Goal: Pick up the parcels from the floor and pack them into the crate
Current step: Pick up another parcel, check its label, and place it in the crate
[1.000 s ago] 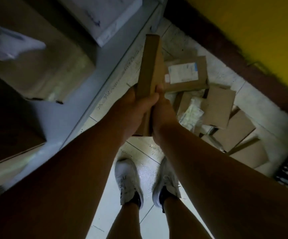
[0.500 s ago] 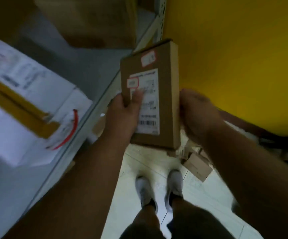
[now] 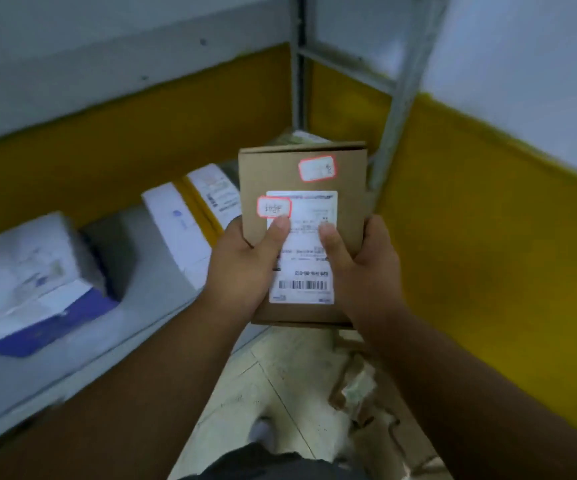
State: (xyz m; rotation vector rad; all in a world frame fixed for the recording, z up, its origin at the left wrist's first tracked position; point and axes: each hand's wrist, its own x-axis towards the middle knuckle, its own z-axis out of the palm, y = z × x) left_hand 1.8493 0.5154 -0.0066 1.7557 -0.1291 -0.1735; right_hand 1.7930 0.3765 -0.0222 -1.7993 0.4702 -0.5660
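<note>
We have the brown parcel (image 3: pixel 346 188) up at chest height, label facing us, clamped between both hands: left hand (image 3: pixel 242 268) on its left edge with the thumb on the white label (image 3: pixel 306 271), right hand (image 3: pixel 366 268) closed on the right edge. No crate in view, so we turn to find it (keep the flat box level, thumbs pressing, so it can't slip). More parcels (image 3: pixel 353 386) lie on the floor (image 3: pixel 273 382) below. Half a second ago the right hand sat off the box; now it grips, and the shelf (image 3: pixel 134 278) boxes show further left.
</note>
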